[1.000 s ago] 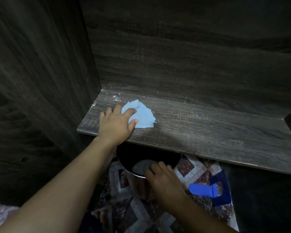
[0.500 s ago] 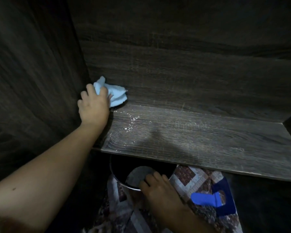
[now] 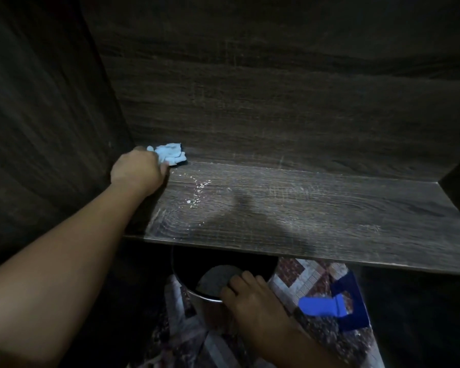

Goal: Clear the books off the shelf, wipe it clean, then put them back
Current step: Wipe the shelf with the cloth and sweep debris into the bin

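Left hand (image 3: 140,170) is in the back-left corner of the dark wood-grain shelf board (image 3: 303,216). Its grip is closed tight round a crumpled light-blue cloth (image 3: 170,154), fingers curled, back of the hand to camera. The bunched cloth pokes out to the right of the fist. It is pressed where the board meets the dark wood back panel (image 3: 276,102), just beside the left side panel (image 3: 51,115). Scattered white crumbs (image 3: 197,191) lie on the board just right of the hand and trail toward the front edge. Faint pale dust streaks run further right. A dark shadow falls across the mid board.

Below the front edge is a round metal pot (image 3: 191,290), dark inside, its far part hidden under the shelf. Right hand (image 3: 252,301) is on the near rim with fingers curled over it, the grip holding the rim; the thumb is not visible. The pot stands on a patterned geometric rug (image 3: 308,272). A blue plastic dustpan (image 3: 353,314) with a brighter blue handle lies on the rug, just beside the right wrist. Lighting is dim and the lower corners are black.
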Demonstrator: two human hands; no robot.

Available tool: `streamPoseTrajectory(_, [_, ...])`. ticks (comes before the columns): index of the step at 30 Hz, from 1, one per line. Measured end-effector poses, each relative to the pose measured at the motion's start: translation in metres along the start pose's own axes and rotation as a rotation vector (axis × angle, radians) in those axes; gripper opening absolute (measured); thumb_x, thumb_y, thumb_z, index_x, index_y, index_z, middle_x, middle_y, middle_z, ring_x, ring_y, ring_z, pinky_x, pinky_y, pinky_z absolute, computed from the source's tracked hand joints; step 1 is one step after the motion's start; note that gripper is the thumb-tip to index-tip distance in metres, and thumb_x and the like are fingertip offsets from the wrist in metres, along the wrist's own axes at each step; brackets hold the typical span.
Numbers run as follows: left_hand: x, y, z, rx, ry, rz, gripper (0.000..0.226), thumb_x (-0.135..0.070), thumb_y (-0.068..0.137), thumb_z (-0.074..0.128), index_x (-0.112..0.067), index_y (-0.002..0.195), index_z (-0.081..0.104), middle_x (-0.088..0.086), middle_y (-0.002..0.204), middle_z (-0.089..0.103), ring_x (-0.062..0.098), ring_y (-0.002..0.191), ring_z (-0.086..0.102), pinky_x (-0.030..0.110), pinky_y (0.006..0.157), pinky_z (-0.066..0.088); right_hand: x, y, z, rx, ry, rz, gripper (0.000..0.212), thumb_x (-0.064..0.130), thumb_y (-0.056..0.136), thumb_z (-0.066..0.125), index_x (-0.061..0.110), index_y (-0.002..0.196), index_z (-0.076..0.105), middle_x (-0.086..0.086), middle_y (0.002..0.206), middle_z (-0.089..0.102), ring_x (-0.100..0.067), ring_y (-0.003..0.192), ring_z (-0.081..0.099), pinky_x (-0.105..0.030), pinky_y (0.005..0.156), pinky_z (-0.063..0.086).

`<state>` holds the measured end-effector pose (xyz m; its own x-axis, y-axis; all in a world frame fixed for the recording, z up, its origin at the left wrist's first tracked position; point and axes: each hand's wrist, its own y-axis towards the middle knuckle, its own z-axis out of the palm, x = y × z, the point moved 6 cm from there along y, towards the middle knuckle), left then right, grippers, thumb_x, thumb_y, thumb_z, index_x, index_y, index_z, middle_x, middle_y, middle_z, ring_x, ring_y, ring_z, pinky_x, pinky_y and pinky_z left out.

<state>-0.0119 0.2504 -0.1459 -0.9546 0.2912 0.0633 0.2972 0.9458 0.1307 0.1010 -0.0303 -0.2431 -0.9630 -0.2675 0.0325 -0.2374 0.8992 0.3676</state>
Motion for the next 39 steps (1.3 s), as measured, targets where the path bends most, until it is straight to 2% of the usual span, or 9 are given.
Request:
streamPoseTrajectory(7, [-0.059, -0.036, -0.005, 0.004, -0.222, 0.161, 0.049, -0.05, 0.098, 0.035, -0.014, 0.116, 0.062, 0.017, 0.117, 0.055, 0.036, 0.098, 0.059, 0.04, 0.081, 0.048, 0.0, 0.003, 0.0, 0.003, 0.004, -0.006, 0.017, 0.025, 0.07, 0.04, 0.023, 0.087, 0.037, 0.006, 0.073, 0.055, -0.015, 0.077, 0.038, -0.028, 0.068, 0.025])
streamPoseTrajectory(12, [-0.029, -0.043, -0.032, -0.228, -0.174, -0.015, 0.043, -0.037, 0.099, 0.043, -0.005, 0.124, 0.057, 0.024, 0.117, 0.046, 0.044, 0.089, 0.057, 0.045, 0.072, 0.047, 0.0, 0.006, -0.003, -0.006, 0.032, 0.012, 0.013, 0.024, 0.07, 0.04, 0.022, 0.084, 0.04, 0.004, 0.072, 0.054, -0.017, 0.075, 0.041, -0.029, 0.067, 0.025])
streamPoseTrajectory(15, [-0.005, -0.049, -0.039, -0.297, -0.015, -0.08, 0.03, -0.023, 0.095, 0.05, 0.004, 0.108, 0.058, 0.026, 0.112, 0.046, 0.042, 0.084, 0.055, 0.044, 0.062, 0.046, -0.002, 0.003, -0.001, 0.032, 0.033, 0.018, 0.018, 0.021, 0.069, 0.039, 0.023, 0.079, 0.054, 0.004, 0.074, 0.054, -0.017, 0.074, 0.044, -0.028, 0.067, 0.025])
streamPoseTrajectory(18, [0.006, -0.056, -0.019, -0.178, 0.091, -0.13, 0.024, -0.013, 0.097, 0.045, 0.003, 0.112, 0.056, 0.024, 0.12, 0.042, 0.042, 0.091, 0.054, 0.043, 0.062, 0.045, -0.003, 0.004, -0.003, 0.044, 0.044, 0.031, 0.02, 0.024, 0.067, 0.038, 0.022, 0.077, 0.055, 0.004, 0.072, 0.054, -0.017, 0.073, 0.043, -0.028, 0.064, 0.025])
streamPoseTrajectory(25, [0.005, -0.05, 0.002, 0.004, -0.193, -0.377, 0.037, -0.023, 0.099, 0.043, 0.001, 0.124, 0.055, 0.023, 0.129, 0.038, 0.044, 0.103, 0.056, 0.045, 0.083, 0.047, -0.007, 0.0, -0.004, 0.073, 0.02, 0.041, 0.025, 0.025, 0.066, 0.037, 0.022, 0.071, 0.061, 0.003, 0.071, 0.055, -0.017, 0.074, 0.038, -0.029, 0.064, 0.023])
streamPoseTrajectory(30, [-0.04, -0.061, -0.004, 0.023, -0.262, -0.137, 0.043, -0.034, 0.099, 0.039, -0.008, 0.131, 0.052, 0.024, 0.126, 0.043, 0.043, 0.103, 0.056, 0.041, 0.087, 0.045, -0.004, -0.003, -0.003, 0.111, 0.023, 0.029, 0.027, 0.027, 0.065, 0.035, 0.025, 0.07, 0.061, 0.006, 0.071, 0.056, -0.016, 0.071, 0.05, -0.027, 0.059, 0.038])
streamPoseTrajectory(34, [-0.068, -0.062, -0.004, 0.08, -0.473, 0.051, 0.041, -0.034, 0.099, 0.041, -0.012, 0.13, 0.056, 0.022, 0.119, 0.046, 0.04, 0.103, 0.054, 0.038, 0.09, 0.044, -0.005, -0.003, -0.002, 0.12, 0.018, 0.032, 0.025, 0.024, 0.067, 0.038, 0.024, 0.073, 0.062, 0.005, 0.075, 0.056, -0.016, 0.077, 0.042, -0.028, 0.065, 0.028])
streamPoseTrajectory(36, [-0.057, -0.054, -0.015, -0.024, -0.567, 0.03, 0.038, -0.031, 0.098, 0.043, -0.012, 0.126, 0.059, 0.022, 0.117, 0.046, 0.039, 0.102, 0.053, 0.037, 0.09, 0.044, -0.005, -0.004, -0.002, 0.113, 0.014, 0.025, 0.025, 0.023, 0.068, 0.038, 0.023, 0.074, 0.062, 0.004, 0.075, 0.056, -0.017, 0.078, 0.039, -0.028, 0.065, 0.024])
streamPoseTrajectory(39, [-0.034, -0.039, -0.032, -0.241, -0.424, 0.047, 0.035, -0.032, 0.096, 0.049, -0.015, 0.125, 0.06, 0.021, 0.119, 0.045, 0.04, 0.103, 0.049, 0.041, 0.09, 0.043, -0.006, -0.006, -0.002, 0.101, 0.002, 0.011, 0.025, 0.021, 0.068, 0.038, 0.022, 0.076, 0.062, 0.003, 0.075, 0.056, -0.017, 0.077, 0.041, -0.028, 0.066, 0.026])
